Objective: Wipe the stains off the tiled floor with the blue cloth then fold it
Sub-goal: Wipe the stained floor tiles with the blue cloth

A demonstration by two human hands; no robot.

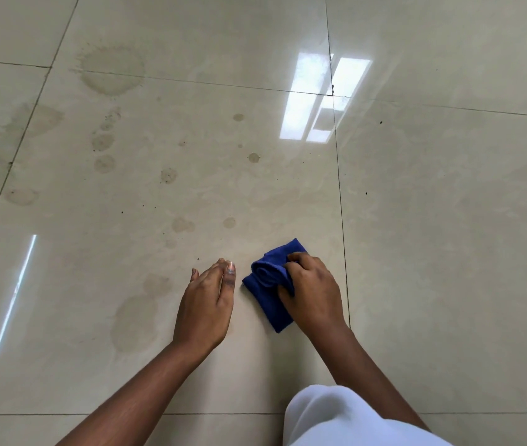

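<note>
A blue cloth (270, 286), bunched and partly folded, lies on the glossy cream tiled floor (433, 220) near the bottom centre. My right hand (312, 294) presses down on it with the fingers curled into the fabric. My left hand (206, 304) rests flat on the floor just left of the cloth, fingers together, holding nothing. Brownish stains mark the tiles: a large ring-shaped stain (112, 70) at the upper left, several small round spots (104, 164) across the middle, and a pale smear (135, 320) beside my left hand.
Dark grout lines (341, 204) divide the big tiles. Bright window reflections (317, 98) glare at the upper centre and a thin streak of light (14, 297) shows at the left. My knee in white fabric (346, 420) fills the bottom right.
</note>
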